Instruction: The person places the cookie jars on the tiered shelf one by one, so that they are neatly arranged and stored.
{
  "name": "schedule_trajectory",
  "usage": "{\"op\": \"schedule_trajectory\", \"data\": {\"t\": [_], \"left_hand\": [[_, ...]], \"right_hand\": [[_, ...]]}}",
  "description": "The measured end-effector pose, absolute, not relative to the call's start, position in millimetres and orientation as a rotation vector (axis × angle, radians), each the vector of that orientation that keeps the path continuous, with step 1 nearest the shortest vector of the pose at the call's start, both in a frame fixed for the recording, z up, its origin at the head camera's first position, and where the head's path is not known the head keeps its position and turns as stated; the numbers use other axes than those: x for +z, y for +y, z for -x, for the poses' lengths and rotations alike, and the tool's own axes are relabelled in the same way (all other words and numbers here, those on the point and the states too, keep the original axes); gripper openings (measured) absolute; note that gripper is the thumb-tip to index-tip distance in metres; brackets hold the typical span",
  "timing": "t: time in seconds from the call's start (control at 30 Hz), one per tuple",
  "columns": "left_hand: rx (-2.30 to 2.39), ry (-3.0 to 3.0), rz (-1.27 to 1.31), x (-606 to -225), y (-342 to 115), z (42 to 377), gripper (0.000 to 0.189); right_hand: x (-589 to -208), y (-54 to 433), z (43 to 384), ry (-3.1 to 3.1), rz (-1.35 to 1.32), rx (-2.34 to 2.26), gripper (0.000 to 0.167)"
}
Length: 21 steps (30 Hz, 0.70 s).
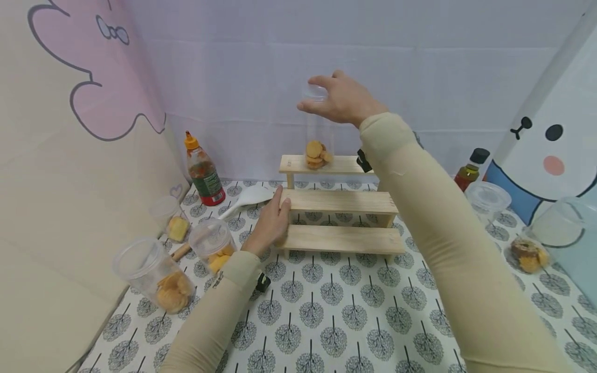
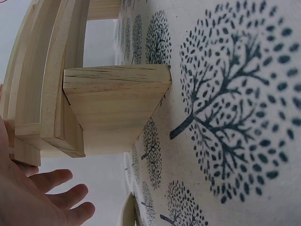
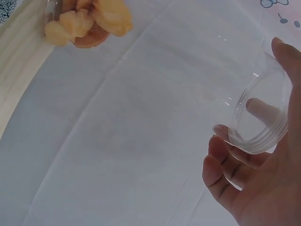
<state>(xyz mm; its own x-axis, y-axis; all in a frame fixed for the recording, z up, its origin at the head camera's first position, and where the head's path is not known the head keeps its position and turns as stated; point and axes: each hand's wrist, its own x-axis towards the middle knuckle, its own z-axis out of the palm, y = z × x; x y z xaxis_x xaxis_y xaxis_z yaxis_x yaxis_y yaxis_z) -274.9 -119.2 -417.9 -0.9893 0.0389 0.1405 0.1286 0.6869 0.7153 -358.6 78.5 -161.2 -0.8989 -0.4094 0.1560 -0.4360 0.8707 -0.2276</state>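
Note:
A three-step wooden rack [image 1: 340, 200] stands on the tablecloth. On its top step is a tall clear jar [image 1: 315, 153] with round cookies at the bottom. My right hand [image 1: 347, 98] holds the jar by its clear lid [image 3: 263, 117], the thumb on one side and the fingers round the other. At the rack's left end, my left hand [image 1: 270, 225] touches the side of the middle step. Seen in the left wrist view, the loose fingers [image 2: 70, 190] of that hand extend past the end of the wood.
Left of the rack lie a white spatula [image 1: 252, 197] and a sauce bottle [image 1: 205, 173]. Clear snack jars, including a large one [image 1: 154, 274], stand at the left. On the right are an oil bottle [image 1: 468, 173], another jar [image 1: 487, 199] and a tilted jar [image 1: 529, 254].

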Motion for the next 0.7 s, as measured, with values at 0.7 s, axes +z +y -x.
{"op": "schedule_trajectory", "data": {"t": [0.7], "left_hand": [[-1.227,-2.793,0.144,-421,-121,277,0.064]], "right_hand": [[-153,178,286,-2.778,-0.717,0.214,0.087]]}}
